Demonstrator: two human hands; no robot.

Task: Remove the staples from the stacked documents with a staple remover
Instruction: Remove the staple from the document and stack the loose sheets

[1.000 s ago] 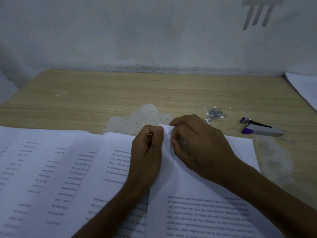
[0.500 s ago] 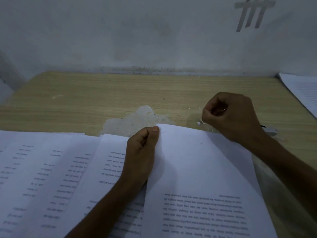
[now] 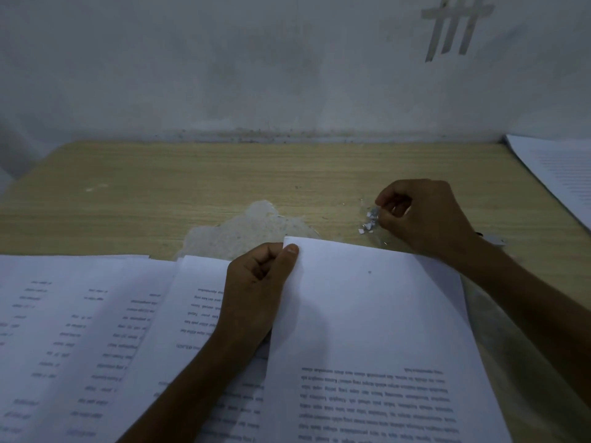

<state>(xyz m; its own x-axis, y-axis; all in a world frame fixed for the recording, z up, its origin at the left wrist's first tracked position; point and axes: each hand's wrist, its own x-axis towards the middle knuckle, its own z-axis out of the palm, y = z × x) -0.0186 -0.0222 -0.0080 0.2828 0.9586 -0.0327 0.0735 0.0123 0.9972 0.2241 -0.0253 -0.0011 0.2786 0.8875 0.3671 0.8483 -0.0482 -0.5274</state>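
Note:
My left hand (image 3: 259, 289) pinches the top left corner of the white printed document (image 3: 367, 318) lying in front of me. My right hand (image 3: 422, 215) hovers beyond the document's far edge. Its thumb and forefinger are curled together right at a small pile of pulled staples and paper scraps (image 3: 369, 220). Whether a staple sits between those fingertips is too small to tell. The staple remover (image 3: 494, 240) is almost wholly hidden behind my right wrist; only a grey tip shows.
More printed sheets (image 3: 80, 330) are spread over the near left of the wooden table (image 3: 192, 180), one (image 3: 198, 298) tucked under my left hand. Another paper stack (image 3: 563, 174) lies at the far right. A worn pale patch (image 3: 243, 231) marks the tabletop; a wall closes off the back.
My right hand left the document's corner and moved right and away to the staple pile, a staple showing in its fingers on the way. My left hand kept its pinch on the corner.

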